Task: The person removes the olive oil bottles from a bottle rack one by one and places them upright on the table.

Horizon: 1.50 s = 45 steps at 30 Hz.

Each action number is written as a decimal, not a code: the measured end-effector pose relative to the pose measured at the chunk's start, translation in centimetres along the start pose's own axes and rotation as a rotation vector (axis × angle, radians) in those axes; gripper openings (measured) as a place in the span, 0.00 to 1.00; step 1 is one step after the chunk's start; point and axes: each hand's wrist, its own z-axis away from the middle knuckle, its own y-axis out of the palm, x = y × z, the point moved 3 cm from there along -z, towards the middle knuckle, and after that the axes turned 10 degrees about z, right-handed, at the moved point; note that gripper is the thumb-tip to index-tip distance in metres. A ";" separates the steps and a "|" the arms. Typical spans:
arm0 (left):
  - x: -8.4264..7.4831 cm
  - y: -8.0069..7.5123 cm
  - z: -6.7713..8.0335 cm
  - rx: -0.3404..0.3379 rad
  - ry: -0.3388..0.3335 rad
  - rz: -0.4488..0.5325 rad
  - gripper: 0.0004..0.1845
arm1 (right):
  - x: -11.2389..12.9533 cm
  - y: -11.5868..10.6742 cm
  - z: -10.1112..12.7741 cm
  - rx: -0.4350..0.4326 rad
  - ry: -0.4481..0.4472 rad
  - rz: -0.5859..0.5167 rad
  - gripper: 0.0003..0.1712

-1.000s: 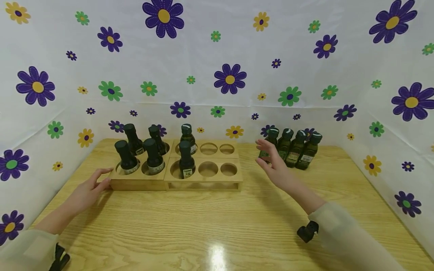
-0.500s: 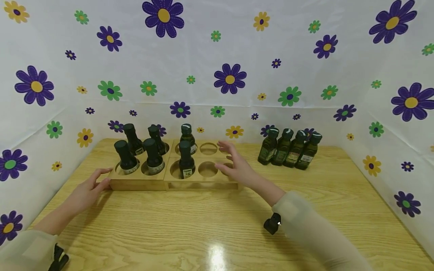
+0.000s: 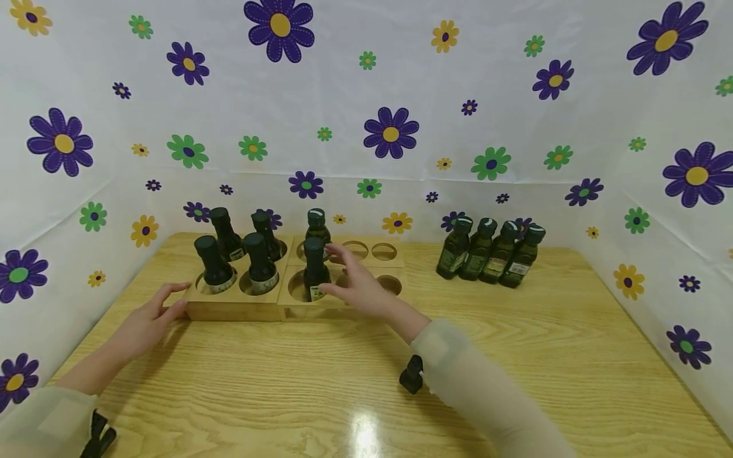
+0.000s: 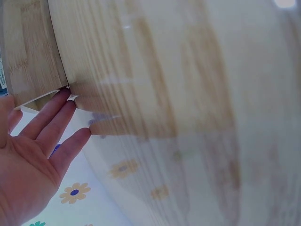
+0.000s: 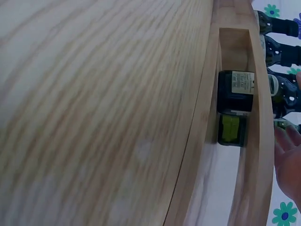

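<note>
My left hand (image 3: 143, 326) rests its fingers against the left end of a wooden bottle rack (image 3: 235, 310). In the left wrist view, the extended fingers of the left hand (image 4: 35, 162) touch the rack's lower edge (image 4: 33, 56). My right hand (image 3: 366, 289), thumb and fingers spread apart, is over the rack's right half beside a dark bottle (image 3: 314, 267) in the front row. Whether it touches that bottle is unclear. Behind stands a smaller green bottle (image 3: 317, 222). In the right wrist view, the dark bottle's base (image 5: 235, 92) shows through the rack's open front, and the right hand (image 5: 288, 162) is partly cut off.
Several dark-capped bottles (image 3: 262, 267) stand in the rack's left half. Holes (image 3: 385, 252) at its right end hold no bottles. Several small green bottles (image 3: 481, 251) stand in a row at the back right of the wooden table (image 3: 275, 388). Flowered cloth (image 3: 343, 95) surrounds the table.
My right hand has moved left from the row of small green bottles, across the rack's right end, to the dark bottle in the front row. The left hand has stayed at the rack's end.
</note>
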 end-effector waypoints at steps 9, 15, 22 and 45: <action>0.0 -0.2 -0.2 0.014 -0.008 -0.002 0.29 | 0.0 1.1 -1.0 0.006 0.032 0.048 0.41; 0.2 -0.3 -0.4 0.015 -0.006 -0.002 0.29 | 0.1 1.2 -1.4 0.015 0.018 0.098 0.35; 0.1 -0.4 -0.4 0.009 0.000 -0.008 0.29 | 0.1 1.4 -1.3 0.017 0.031 0.100 0.33; 0.7 0.2 -0.2 0.011 -0.005 -0.004 0.29 | 1.0 0.4 -1.5 -0.109 0.047 -0.131 0.34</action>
